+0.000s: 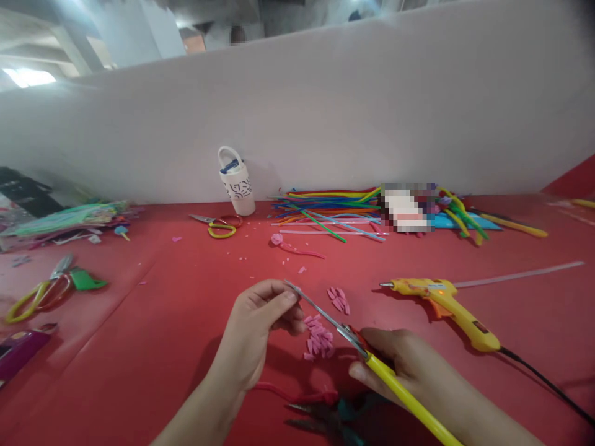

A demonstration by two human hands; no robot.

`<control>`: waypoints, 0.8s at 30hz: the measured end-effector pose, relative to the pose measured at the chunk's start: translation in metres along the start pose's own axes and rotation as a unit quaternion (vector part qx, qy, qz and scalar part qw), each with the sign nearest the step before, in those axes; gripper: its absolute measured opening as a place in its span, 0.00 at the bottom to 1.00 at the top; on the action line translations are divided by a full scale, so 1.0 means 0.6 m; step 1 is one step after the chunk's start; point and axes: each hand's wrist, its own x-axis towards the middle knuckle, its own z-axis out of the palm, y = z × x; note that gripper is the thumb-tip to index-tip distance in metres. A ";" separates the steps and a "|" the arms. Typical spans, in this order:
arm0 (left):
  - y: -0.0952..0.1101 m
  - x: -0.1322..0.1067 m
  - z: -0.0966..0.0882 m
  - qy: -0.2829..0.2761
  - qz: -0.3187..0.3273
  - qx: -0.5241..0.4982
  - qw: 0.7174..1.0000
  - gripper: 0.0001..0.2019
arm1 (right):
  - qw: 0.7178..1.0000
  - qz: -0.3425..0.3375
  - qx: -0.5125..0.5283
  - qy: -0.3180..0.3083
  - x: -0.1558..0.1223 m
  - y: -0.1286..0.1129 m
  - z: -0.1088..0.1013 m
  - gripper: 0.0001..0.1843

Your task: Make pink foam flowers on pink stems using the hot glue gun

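My right hand (400,359) grips a pair of scissors (346,332) with yellow and red handles, their blades pointing up and left. The blade tips reach the thumb of my left hand (264,316), whose thumb and fingers are pinched together. Whatever lies between those fingers is too small to make out. Under the blades, a pile of short pink strips (318,339) lies on the table, with a smaller cluster of pink pieces (339,300) just beyond. Dark pliers (316,416) with teal grips lie below my hands, beside a pink fuzzy stem (288,391).
On the right lies a yellow glue gun (446,303) with a black cord. Coloured pipe cleaners (330,207) stretch along the back near a white tumbler (238,189). Other scissors (218,224) lie there, and another pair (41,294) at left. A white partition (297,111) stands behind the red table (162,347).
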 end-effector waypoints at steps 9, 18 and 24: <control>0.004 -0.003 -0.002 -0.008 0.002 -0.001 1.000 0.04 | 0.999 -0.030 -0.031 -0.010 -0.010 0.003 -0.002 0.20; 0.004 -0.003 -0.003 -0.014 -0.002 -0.006 1.000 0.05 | 1.000 -0.010 -0.007 -0.004 -0.003 -0.001 0.000 0.20; -0.002 0.006 -0.011 -0.024 -0.020 -0.015 0.999 0.06 | 0.999 0.002 0.033 0.028 0.002 -0.004 -0.003 0.22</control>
